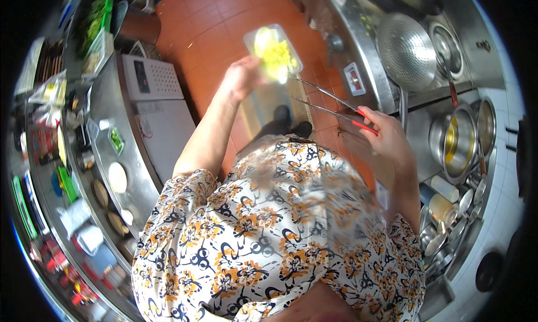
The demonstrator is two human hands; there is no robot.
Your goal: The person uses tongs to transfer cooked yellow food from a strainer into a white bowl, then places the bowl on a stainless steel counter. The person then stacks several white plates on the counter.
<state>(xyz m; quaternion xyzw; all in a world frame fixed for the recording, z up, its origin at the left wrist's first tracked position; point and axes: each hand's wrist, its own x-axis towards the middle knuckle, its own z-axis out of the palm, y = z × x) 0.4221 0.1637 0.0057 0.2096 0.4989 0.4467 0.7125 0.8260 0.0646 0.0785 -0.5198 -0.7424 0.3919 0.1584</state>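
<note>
My left hand (pixel 245 77) grips the near left edge of a clear plastic container (pixel 296 63), held out over the floor. Pale yellow-green chopped food (pixel 277 55) fills much of it, and bright glare hides part of it. To the right, my right hand (pixel 386 134) is closed around the red handles of long metal tongs (pixel 332 96). The two arms of the tongs are apart, and their tips point at the container's lower right side. Whether the tips touch the container, I cannot tell.
On the right, a steel cooking counter holds a large perforated ladle (pixel 407 49), a steel pot with yellow liquid (pixel 460 139) and several utensils (pixel 456 225). At left stand a steel worktop (pixel 126 154) with a white plate (pixel 117 177) and shelves of containers. A mat (pixel 256 112) lies underfoot.
</note>
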